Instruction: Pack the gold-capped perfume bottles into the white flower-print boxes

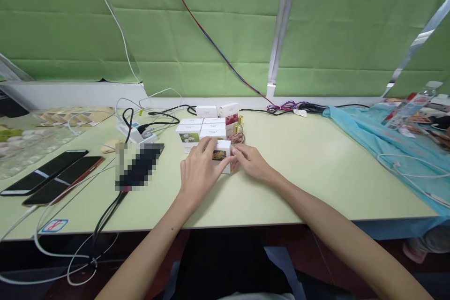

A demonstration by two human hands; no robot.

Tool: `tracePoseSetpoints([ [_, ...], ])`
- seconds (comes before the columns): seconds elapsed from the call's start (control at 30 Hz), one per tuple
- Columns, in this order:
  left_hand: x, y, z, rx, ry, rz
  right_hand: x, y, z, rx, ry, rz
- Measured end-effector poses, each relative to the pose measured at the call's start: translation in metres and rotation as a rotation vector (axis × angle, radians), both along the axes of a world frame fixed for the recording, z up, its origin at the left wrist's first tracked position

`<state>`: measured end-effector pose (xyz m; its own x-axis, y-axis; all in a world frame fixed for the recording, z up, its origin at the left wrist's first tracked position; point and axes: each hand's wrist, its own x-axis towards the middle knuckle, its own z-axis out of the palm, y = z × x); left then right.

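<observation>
A small white box with a dark, golden-brown picture stands upright near the front of the table. My left hand is closed around it from the left, fingers over its top and thumb across its front. At the box's right edge, the fingertips of my right hand are pressed together against it. A patch of reddish colour shows beneath the right fingers, too covered to make out. Behind stand several similar white boxes, one with a white-flower picture. Next to them are small bottles with gold caps.
To the left lie phones, a power strip, tangled cables and a clear bumpy tray. Blue plastic sheeting covers the right end, near a water bottle. Bundled wires run along the back edge.
</observation>
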<state>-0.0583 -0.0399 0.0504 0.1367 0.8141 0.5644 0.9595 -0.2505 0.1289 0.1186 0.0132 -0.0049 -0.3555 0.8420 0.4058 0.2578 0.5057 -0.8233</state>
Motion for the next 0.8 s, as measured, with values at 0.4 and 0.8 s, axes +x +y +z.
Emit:
tracePoseSetpoints([
  [0.4, 0.011, -0.007, -0.013, -0.091, -0.020, 0.042, 0.006, 0.005, 0.001, -0.052, 0.001, -0.041],
  [0.8, -0.007, -0.014, -0.020, -0.078, -0.106, 0.055, 0.017, 0.015, -0.003, -0.207, 0.123, -0.114],
])
